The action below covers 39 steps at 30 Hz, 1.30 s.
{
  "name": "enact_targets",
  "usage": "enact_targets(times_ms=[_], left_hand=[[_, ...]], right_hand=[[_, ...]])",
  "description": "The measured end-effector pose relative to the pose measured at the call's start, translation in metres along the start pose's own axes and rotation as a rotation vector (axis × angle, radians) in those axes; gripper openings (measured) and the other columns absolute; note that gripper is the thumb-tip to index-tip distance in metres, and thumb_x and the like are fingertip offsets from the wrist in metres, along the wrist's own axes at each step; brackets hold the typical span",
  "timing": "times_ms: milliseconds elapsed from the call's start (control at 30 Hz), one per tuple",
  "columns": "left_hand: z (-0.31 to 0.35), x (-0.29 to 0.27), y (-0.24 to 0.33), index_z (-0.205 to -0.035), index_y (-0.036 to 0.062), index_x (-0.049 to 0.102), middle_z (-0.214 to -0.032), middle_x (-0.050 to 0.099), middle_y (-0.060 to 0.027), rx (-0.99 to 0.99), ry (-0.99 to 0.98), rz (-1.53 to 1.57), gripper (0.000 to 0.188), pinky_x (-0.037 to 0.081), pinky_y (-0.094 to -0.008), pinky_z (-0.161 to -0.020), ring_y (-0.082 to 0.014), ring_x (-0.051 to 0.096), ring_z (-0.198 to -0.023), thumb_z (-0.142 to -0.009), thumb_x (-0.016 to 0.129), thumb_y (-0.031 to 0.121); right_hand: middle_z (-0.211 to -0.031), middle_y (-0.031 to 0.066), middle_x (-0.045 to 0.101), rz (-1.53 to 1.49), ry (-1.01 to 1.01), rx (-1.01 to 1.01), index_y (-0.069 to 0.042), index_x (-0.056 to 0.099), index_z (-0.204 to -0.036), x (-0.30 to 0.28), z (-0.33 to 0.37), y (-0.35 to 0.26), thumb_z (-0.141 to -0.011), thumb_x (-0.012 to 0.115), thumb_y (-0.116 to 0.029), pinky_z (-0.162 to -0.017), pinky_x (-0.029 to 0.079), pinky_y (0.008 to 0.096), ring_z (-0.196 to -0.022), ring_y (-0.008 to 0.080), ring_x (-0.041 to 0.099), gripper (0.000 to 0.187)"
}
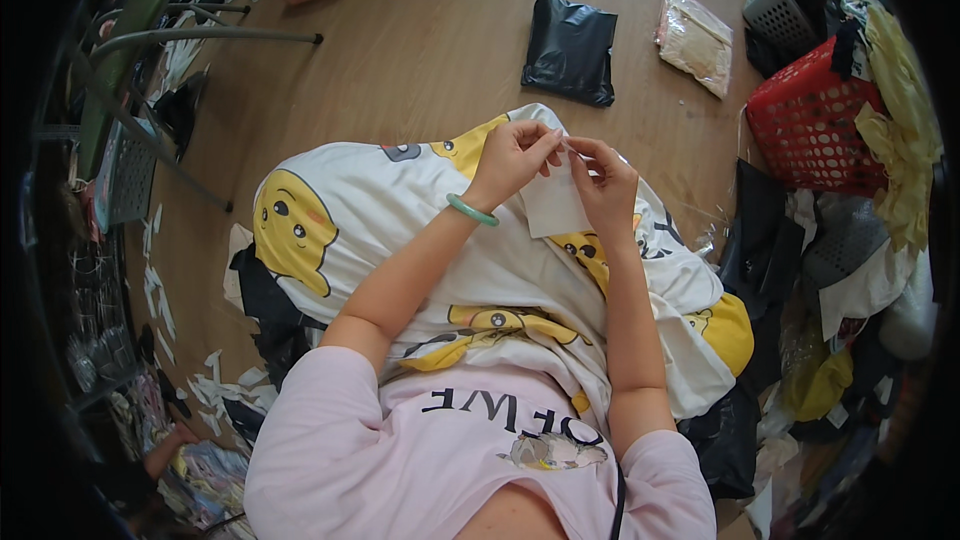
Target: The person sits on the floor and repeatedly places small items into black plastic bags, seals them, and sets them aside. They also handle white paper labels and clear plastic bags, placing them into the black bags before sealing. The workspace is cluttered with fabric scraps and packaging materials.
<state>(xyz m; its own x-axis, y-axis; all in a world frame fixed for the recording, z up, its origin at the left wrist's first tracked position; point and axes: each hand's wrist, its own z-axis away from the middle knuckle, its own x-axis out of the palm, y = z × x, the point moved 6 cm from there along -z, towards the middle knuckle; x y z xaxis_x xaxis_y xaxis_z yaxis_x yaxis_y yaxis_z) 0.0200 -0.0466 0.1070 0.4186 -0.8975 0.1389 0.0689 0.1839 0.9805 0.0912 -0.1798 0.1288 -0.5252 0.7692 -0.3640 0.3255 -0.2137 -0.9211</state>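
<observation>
My left hand, with a green bangle at the wrist, is closed in a pinch above my lap. Close beside it, my right hand is pinched too, and the fingertips of both hands meet. Between them they grip the upper edge of a white paper sheet, which looks like a label and hangs down below the fingers. A white cloth with yellow cartoon figures covers my legs under the hands.
On the wooden floor ahead lie a sealed black plastic mailer and a clear bag with beige contents. A red basket and heaped clothes and bags stand at right. A metal-legged chair and paper scraps are at left.
</observation>
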Motion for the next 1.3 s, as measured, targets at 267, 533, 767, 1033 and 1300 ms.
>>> enact_targets(times_ms=[267, 533, 767, 1033, 1300], left_hand=[[0.003, -0.004, -0.014, -0.103, -0.0012, 0.068, -0.09, 0.073, -0.0083, -0.028, -0.074, 0.099, 0.021, 0.052, -0.0236, -0.066, -0.0104, 0.066, -0.072, -0.098, 0.056, 0.015], [0.006, 0.0, -0.015, -0.109, -0.0013, 0.067, -0.096, 0.073, -0.008, -0.035, -0.156, 0.08, 0.023, 0.052, -0.0238, -0.07, -0.0091, 0.065, -0.076, -0.1, 0.055, 0.016], [0.009, 0.0, -0.012, -0.109, -0.0023, 0.067, -0.094, 0.073, -0.0077, -0.049, -0.16, 0.06, 0.022, 0.053, -0.0228, -0.07, -0.0091, 0.065, -0.076, -0.099, 0.056, 0.014], [0.008, 0.002, -0.019, -0.106, -0.0065, 0.067, -0.093, 0.072, -0.0085, 0.051, -0.124, -0.159, 0.021, 0.055, -0.024, -0.071, -0.0119, 0.068, -0.08, -0.097, 0.059, 0.01], [0.009, 0.013, -0.025, -0.101, -0.0071, 0.067, -0.093, 0.072, -0.0082, 0.08, -0.179, -0.18, 0.019, 0.056, -0.026, -0.078, -0.0128, 0.069, -0.089, -0.096, 0.058, 0.01]], right_hand=[[-0.097, 0.0092, 0.071, -0.018, -0.054, -0.074, -0.011, 0.065, -0.128, 0.006, 0.009, -0.005, -0.084, 0.055, 0.007, -0.067, 0.052, 0.0257, -0.078, 0.0134, 0.064, 0.048], [-0.098, 0.0092, 0.072, -0.033, -0.026, -0.083, -0.012, 0.064, -0.13, 0.005, 0.014, 0.001, -0.084, 0.056, 0.007, -0.067, 0.053, 0.0265, -0.078, 0.0129, 0.063, 0.05], [-0.097, 0.0072, 0.072, -0.021, -0.062, 0.009, -0.013, 0.064, -0.13, 0.008, 0.016, 0.009, -0.085, 0.058, 0.005, -0.061, 0.051, 0.0227, -0.081, 0.0096, 0.063, 0.049], [-0.097, 0.0053, 0.072, -0.32, -0.084, 0.156, -0.002, 0.07, -0.11, 0.012, 0.013, 0.03, -0.091, 0.067, -0.014, -0.064, 0.051, 0.0189, -0.088, 0.0094, 0.065, 0.022], [-0.089, 0.0038, 0.07, -0.768, 0.041, 0.641, -0.005, 0.065, -0.097, 0.008, 0.018, 0.07, -0.097, 0.061, -0.025, -0.073, 0.056, 0.0301, -0.079, 0.0126, 0.067, 0.021]])
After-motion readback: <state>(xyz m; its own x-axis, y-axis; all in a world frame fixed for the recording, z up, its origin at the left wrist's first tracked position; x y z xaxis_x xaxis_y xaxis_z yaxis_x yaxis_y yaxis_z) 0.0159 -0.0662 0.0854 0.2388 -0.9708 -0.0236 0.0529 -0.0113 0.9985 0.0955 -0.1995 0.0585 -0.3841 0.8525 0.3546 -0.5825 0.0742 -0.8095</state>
